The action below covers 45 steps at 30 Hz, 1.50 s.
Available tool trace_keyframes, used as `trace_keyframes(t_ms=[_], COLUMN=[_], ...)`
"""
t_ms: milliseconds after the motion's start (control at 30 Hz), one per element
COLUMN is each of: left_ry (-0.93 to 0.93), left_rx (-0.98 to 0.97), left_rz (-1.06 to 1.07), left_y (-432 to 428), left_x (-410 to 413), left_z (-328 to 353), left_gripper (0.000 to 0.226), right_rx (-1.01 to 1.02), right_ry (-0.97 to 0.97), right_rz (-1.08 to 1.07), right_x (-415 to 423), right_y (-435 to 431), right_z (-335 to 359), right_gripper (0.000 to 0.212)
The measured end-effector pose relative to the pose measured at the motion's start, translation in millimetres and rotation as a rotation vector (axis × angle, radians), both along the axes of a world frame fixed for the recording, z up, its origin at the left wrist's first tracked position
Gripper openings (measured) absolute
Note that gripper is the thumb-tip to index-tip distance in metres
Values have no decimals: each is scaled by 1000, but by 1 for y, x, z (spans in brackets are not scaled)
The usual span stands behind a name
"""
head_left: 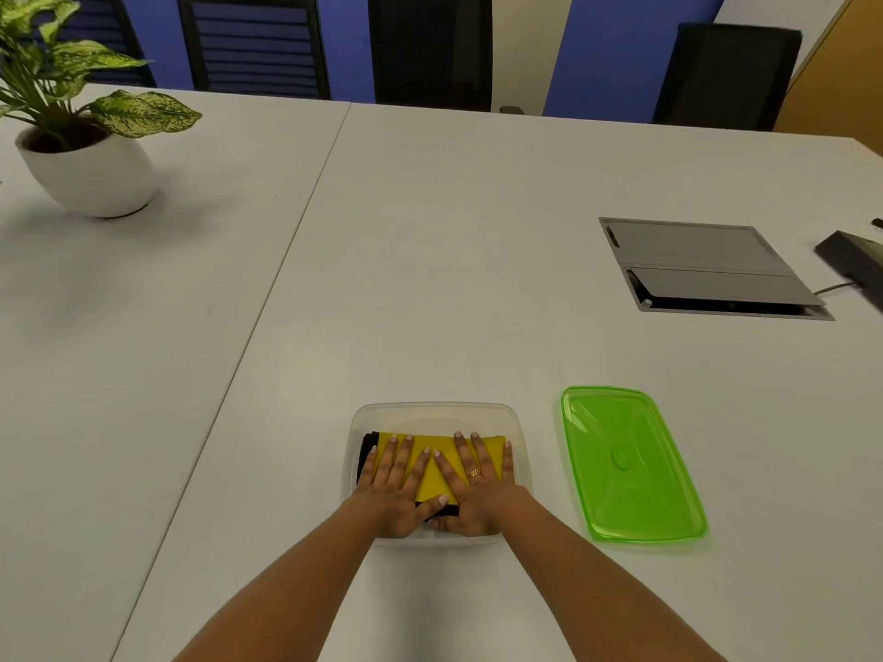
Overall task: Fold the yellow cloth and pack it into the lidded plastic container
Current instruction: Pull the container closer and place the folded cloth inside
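We count 2 hands: left hand [392, 489] and right hand [480, 489]. 1 yellow cloth [432, 470] under both. 1 clear container [430, 408]. 1 green lid [630, 465] right of the right hand. Ahead of them: 1 potted plant [91, 155], 4 chairs [253, 45], 1 cable hatch [707, 265].

I am finding nothing readable here: no words, brands or numbers are showing on the container [435, 410], on the green lid [630, 463] lying at its three o'clock, on the grey panel [707, 267] at one o'clock, or on the white pot [91, 179] at ten o'clock.
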<state>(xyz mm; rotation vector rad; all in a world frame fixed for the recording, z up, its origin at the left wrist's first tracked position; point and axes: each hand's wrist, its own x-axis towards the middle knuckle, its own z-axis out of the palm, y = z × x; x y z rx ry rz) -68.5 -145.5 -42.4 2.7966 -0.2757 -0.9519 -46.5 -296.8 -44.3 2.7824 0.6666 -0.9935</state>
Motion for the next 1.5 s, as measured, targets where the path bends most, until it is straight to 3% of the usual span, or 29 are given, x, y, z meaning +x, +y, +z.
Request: trace_keyframes(t_ms=[667, 733, 833, 900, 1067, 1133, 1267, 1367, 1500], left_ry=[-52, -93, -204, -313, -729, -849, -629, -539, -514], left_rx=[-6, -3, -28, -61, -116, -75, -139, -244, -252], left_rz=[-9, 5, 31, 70, 127, 219, 525, 620, 704], left_y=[2, 3, 4, 4, 11, 15, 21, 20, 19], left_x=[1, 3, 4, 3, -12, -17, -21, -21, -18], left_z=[1, 3, 10, 17, 37, 36, 34, 33, 29], left_gripper=[143, 128, 77, 57, 22, 28, 51, 55, 58], right_rx=[70, 90, 131, 189, 652, 833, 962, 896, 650], right_ry=[-31, -40, -26, -50, -304, -445, -713, -738, -591], right_rz=[-14, -22, -46, -50, -326, -466, -666, -812, -955], right_x=[-1, 1, 4, 6, 4, 2, 2, -3, -9], right_y=[-1, 0, 2, 1, -15, -24, -46, -65, -87], right_z=[5, 10, 22, 33, 52, 57, 57, 42, 18], right_gripper=[101, 100, 89, 77, 37, 24, 13, 16, 29])
